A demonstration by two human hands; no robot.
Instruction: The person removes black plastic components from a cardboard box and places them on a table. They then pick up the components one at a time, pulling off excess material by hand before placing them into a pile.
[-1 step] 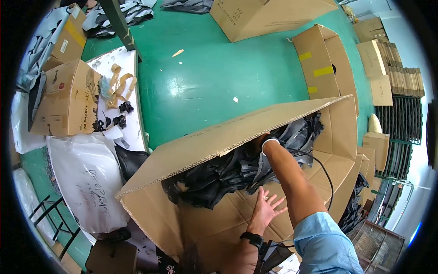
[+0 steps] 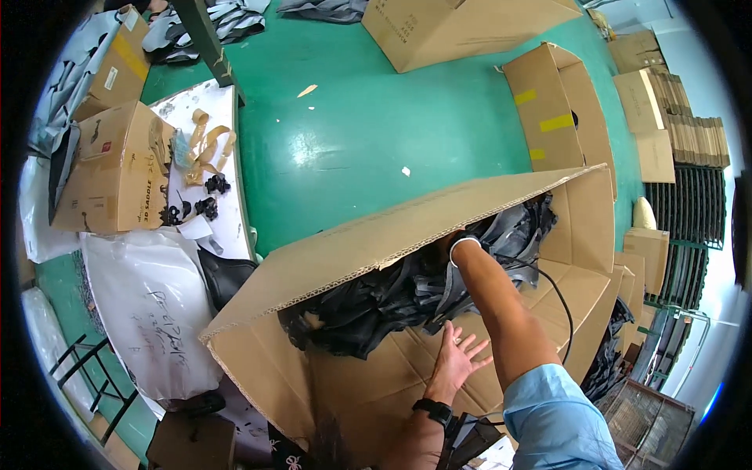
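Note:
A large open cardboard box (image 2: 329,274) stands tilted in front of me. Inside it lies a heap of crumpled, shiny black and dark grey sheet-like pieces (image 2: 352,321). My right hand (image 2: 450,239) reaches into this heap beneath the box's far wall. Its fingers are hidden there, so I cannot see whether they grip anything; a white band circles the wrist. Just below the heap, my left hand (image 2: 457,364) has its fingers spread, palm up, holding nothing. A black watch (image 2: 433,410) is on that wrist. Past my right forearm runs a thin black cable (image 2: 565,301).
At the left, a white table (image 2: 223,157) bears a carton (image 2: 102,172), tan tape and small black parts. A stuffed white plastic bag (image 2: 149,313) sits nearer. Other cartons (image 2: 470,35) stand on the green floor beyond; stacked flat cardboard (image 2: 693,141) lines the right side.

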